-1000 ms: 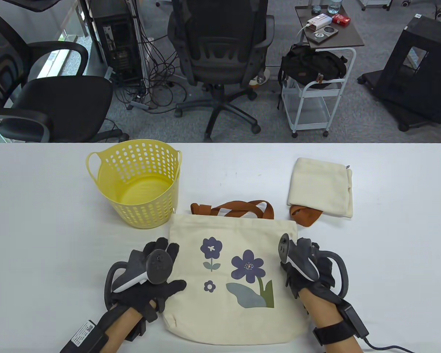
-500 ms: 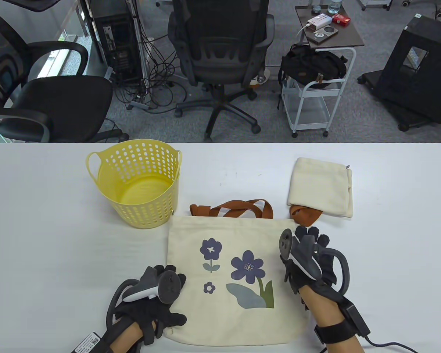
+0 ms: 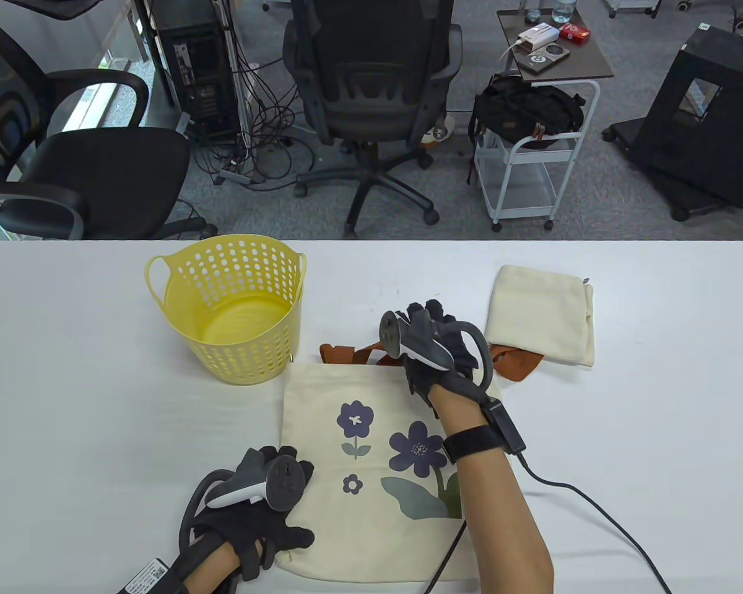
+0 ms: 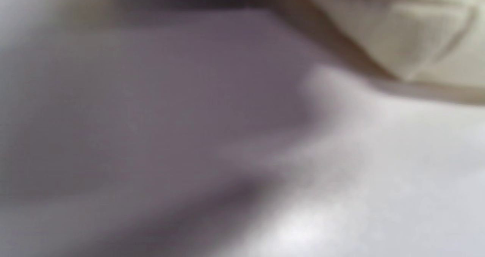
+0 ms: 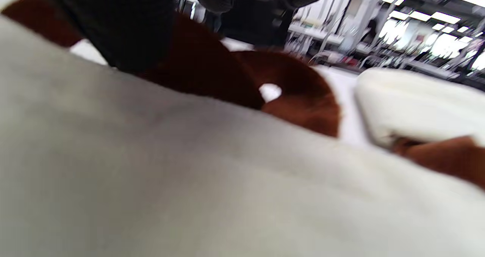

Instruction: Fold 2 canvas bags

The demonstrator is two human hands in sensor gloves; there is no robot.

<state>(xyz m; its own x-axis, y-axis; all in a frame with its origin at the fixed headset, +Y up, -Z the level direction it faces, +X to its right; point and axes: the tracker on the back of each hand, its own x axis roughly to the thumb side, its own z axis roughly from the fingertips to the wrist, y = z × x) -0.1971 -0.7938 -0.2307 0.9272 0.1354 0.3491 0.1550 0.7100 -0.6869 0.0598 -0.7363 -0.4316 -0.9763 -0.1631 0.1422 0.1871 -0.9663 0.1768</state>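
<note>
A cream canvas bag with purple flowers [image 3: 371,433] lies flat at the table's front centre, its brown handles [image 3: 340,354] pointing away from me. My left hand [image 3: 278,501] rests flat on its lower left corner, thumb spread. My right hand [image 3: 430,334] is over the handles at the bag's top edge, fingers stretched forward, and hides their right part. In the right wrist view my gloved fingers [image 5: 113,29] lie on the brown handle [image 5: 299,94] above the cream cloth [image 5: 189,173]. A second bag [image 3: 542,312] lies folded at the back right. The left wrist view is blurred.
A yellow perforated basket [image 3: 223,272] stands left of the bag's top corner. The folded bag's brown strap [image 3: 517,365] sticks out toward the flower bag. My right glove's cable [image 3: 594,501] trails over the table at the front right.
My right hand has moved from the bag's right edge up and left to the handles at its top edge. My left hand slid down to the lower left corner, then stayed.
</note>
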